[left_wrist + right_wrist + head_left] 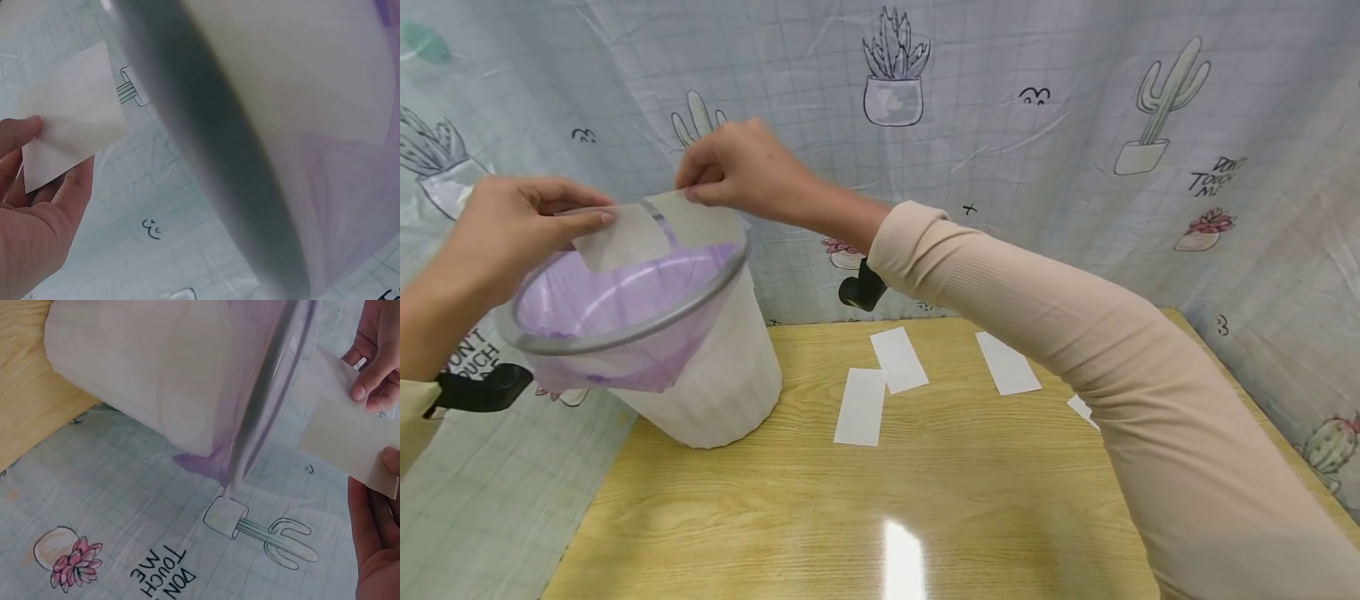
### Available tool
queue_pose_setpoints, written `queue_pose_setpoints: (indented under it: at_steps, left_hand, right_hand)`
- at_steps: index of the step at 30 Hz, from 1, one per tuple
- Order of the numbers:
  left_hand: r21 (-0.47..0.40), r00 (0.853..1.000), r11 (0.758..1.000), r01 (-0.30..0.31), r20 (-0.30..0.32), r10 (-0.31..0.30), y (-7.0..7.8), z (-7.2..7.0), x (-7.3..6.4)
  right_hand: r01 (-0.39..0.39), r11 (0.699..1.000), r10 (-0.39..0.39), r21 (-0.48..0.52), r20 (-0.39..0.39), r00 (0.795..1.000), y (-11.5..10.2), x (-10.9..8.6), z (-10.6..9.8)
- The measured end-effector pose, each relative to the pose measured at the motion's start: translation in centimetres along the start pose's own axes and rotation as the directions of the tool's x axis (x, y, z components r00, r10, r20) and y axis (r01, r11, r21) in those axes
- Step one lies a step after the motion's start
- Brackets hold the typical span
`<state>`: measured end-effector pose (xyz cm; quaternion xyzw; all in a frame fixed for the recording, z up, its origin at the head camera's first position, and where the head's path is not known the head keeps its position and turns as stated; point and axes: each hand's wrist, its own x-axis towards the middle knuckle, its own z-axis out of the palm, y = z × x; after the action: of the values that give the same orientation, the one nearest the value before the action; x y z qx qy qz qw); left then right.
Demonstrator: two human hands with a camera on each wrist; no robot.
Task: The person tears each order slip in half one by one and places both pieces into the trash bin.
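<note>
Over the mouth of a white bin [741,358], my left hand [512,229] pinches a white piece of paper [625,240] between thumb and fingers. Beside it, my right hand [748,171] pinches another paper piece [703,218] by its upper edge. A narrow slanted gap shows between the two pieces in the head view. The bin has a grey rim [625,335] and a purple plastic liner [598,292] folded over it. In the left wrist view, the left thumb presses flat on the paper [75,119], with fingers behind it.
Several white paper slips lie on the wooden table [775,517], among them one slip [861,407] right of the bin and another [1008,363] farther right. A curtain [1000,150] printed with cactus drawings hangs behind the table and at its sides.
</note>
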<state>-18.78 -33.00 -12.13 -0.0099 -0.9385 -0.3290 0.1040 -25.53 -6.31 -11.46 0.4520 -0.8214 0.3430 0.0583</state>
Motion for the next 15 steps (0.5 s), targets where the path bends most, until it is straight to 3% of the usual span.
queue_pose_setpoints:
  at_steps: [10, 15]
  left_hand:
    - [-0.06, 0.999, 0.998, 0.006, 0.054, -0.002, -0.8, -0.8, 0.4]
    - [-0.002, 0.996, 1.0, 0.013, 0.091, -0.012, -1.1, -1.1, 0.7]
  right_hand:
    - [-0.032, 0.999, 0.034, -0.034, 0.053, 0.998, -0.4, 1.4, 1.1]
    - [-0.05, 0.998, 0.054, -0.041, 0.09, 0.994, -0.6, 2.1, 1.4]
